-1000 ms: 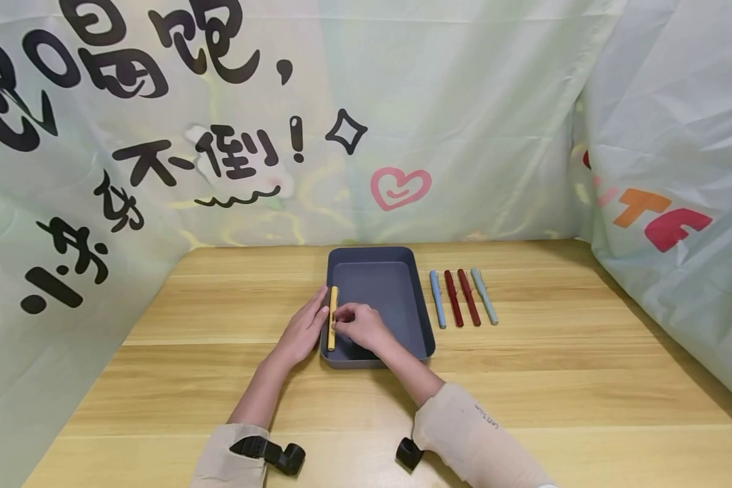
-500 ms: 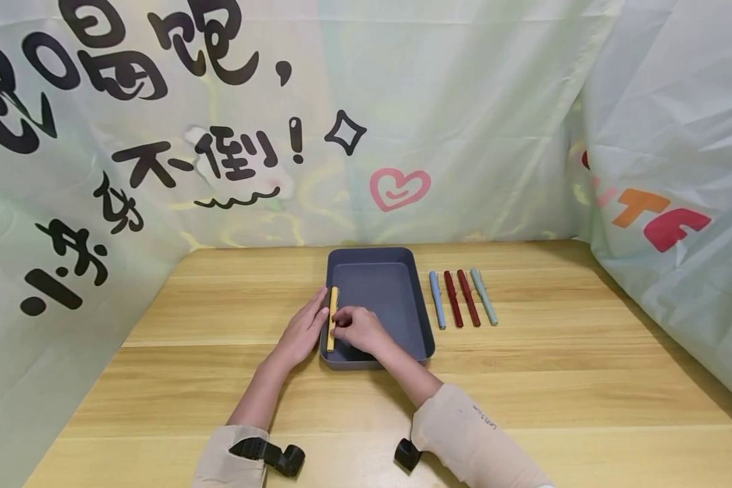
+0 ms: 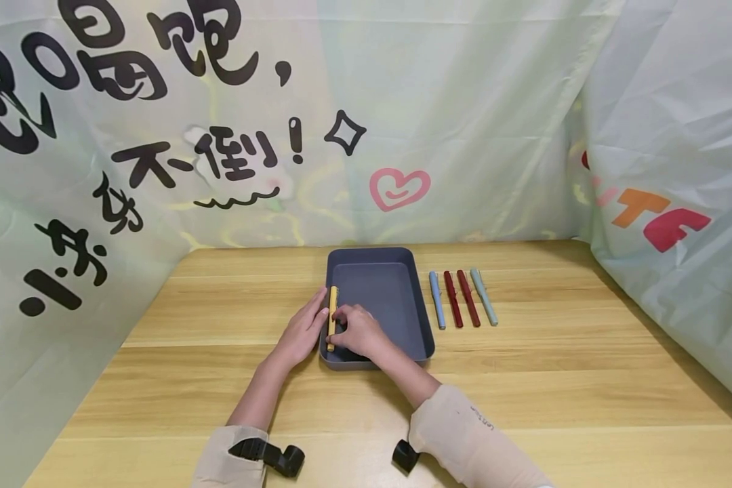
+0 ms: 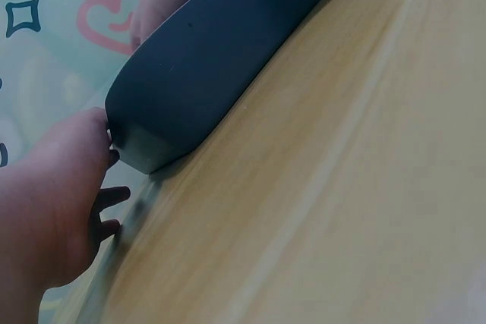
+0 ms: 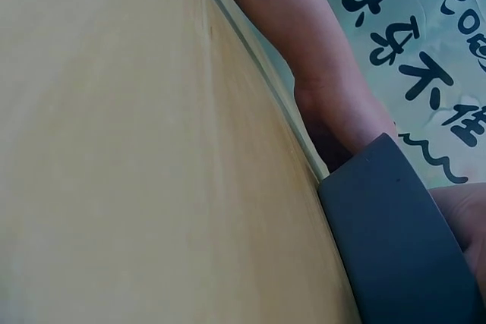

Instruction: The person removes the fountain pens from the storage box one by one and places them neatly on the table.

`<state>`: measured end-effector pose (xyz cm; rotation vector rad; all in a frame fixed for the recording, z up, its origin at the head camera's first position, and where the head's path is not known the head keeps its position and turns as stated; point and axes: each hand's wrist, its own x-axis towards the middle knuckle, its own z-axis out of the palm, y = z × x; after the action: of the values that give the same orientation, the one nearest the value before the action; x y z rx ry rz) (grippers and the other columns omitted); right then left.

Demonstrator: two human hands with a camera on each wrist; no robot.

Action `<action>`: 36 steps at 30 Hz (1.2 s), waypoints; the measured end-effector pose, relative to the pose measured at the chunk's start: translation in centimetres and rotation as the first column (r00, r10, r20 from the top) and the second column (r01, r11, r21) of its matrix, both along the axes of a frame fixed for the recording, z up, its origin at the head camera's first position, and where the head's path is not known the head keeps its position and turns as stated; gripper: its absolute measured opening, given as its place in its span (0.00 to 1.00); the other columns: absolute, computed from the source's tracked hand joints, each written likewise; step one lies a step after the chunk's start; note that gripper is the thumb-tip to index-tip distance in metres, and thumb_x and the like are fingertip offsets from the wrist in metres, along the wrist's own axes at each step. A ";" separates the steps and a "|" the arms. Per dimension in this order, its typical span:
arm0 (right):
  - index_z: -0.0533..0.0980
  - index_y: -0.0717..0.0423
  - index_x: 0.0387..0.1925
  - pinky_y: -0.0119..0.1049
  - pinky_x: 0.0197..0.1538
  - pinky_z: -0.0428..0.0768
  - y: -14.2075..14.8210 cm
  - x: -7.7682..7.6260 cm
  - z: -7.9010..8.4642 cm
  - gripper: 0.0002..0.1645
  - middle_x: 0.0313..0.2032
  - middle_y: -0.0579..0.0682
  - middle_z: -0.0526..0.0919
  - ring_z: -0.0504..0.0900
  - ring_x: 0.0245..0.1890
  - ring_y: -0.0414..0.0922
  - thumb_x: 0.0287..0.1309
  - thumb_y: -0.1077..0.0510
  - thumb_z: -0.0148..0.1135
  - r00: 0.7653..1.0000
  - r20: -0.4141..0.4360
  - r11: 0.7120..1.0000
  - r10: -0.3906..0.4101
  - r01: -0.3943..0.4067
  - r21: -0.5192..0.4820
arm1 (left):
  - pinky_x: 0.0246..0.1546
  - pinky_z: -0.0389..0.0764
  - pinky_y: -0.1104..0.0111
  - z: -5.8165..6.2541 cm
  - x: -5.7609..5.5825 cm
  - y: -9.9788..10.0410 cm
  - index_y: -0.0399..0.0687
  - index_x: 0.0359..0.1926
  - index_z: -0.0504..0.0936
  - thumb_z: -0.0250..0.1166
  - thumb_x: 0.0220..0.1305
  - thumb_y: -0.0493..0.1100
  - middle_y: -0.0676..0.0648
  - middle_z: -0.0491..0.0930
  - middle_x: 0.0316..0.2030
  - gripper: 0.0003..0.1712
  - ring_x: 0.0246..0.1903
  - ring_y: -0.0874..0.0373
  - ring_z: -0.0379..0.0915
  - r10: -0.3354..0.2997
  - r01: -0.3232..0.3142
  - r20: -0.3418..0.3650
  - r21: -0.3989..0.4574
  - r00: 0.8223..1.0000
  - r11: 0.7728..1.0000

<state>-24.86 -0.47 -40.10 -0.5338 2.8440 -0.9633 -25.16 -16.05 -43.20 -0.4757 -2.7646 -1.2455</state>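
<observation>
A yellow pen (image 3: 333,298) with a clip lies lengthwise along the left wall inside a dark grey tray (image 3: 378,291). My right hand (image 3: 358,331) reaches into the tray from the right, its curled fingers at the pen's middle and its thumb over the pen's near end. Outside the tray, my left hand (image 3: 303,332) rests along the left wall with its fingers straight. In the left wrist view the left hand (image 4: 53,202) is beside the tray's outer side (image 4: 205,66). The right wrist view shows the tray's near wall (image 5: 402,240), which hides most of the right hand.
Right of the tray, a blue pen (image 3: 437,300), two dark red pens (image 3: 453,299) and a pale green pen (image 3: 484,296) lie side by side on the wooden table (image 3: 524,386). A printed cloth (image 3: 476,122) hangs behind the table and along both sides.
My right thumb has slid toward the pen's near end and stands farther from the forefinger. The pen, the tray and my left hand stay almost where they were.
</observation>
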 end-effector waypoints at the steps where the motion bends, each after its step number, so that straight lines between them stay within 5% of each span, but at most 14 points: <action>1: 0.76 0.56 0.48 0.38 0.38 0.74 0.0 0.0 0.0 0.26 0.37 0.49 0.74 0.74 0.36 0.45 0.47 0.52 0.71 1.000 -0.001 1.000 0.000 0.000 0.010 | 0.62 0.51 0.51 0.0 0.0 0.0 0.49 0.71 0.51 0.40 0.73 0.50 0.47 0.50 0.69 0.29 0.66 0.48 0.46 -0.001 0.001 -0.001 0.000 1.000 1.000; 14: 0.75 0.59 0.47 0.40 0.40 0.74 0.4 0.0 -0.1 0.23 0.37 0.52 0.73 0.73 0.37 0.47 0.48 0.59 0.68 0.998 -0.017 0.998 -0.062 0.062 -0.016 | 0.62 0.51 0.51 -0.2 -0.1 0.1 0.51 0.71 0.50 0.41 0.73 0.51 0.48 0.50 0.69 0.29 0.66 0.48 0.46 -0.003 0.003 0.006 0.016 1.000 1.000; 24: 0.75 0.54 0.48 0.43 0.39 0.76 0.6 0.1 0.0 0.26 0.41 0.55 0.73 0.75 0.37 0.51 0.45 0.53 0.72 0.990 -0.090 0.986 -0.104 0.115 0.122 | 0.63 0.51 0.52 -0.1 0.0 0.0 0.52 0.71 0.51 0.42 0.73 0.50 0.50 0.50 0.69 0.29 0.66 0.50 0.46 0.009 -0.009 0.008 0.007 1.000 1.000; 36: 0.77 0.57 0.46 0.40 0.31 0.77 1.3 0.0 0.2 0.22 0.35 0.54 0.75 0.76 0.31 0.48 0.46 0.63 0.69 0.986 -0.128 0.991 -0.104 0.114 0.066 | 0.63 0.50 0.53 -0.1 0.0 0.1 0.52 0.71 0.51 0.41 0.73 0.52 0.50 0.50 0.69 0.29 0.66 0.51 0.45 0.016 -0.016 0.021 0.001 1.000 1.000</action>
<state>-24.85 0.86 -39.92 -0.4501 3.0351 -0.8660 -25.21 -15.99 -43.29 -0.4415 -2.7787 -1.2564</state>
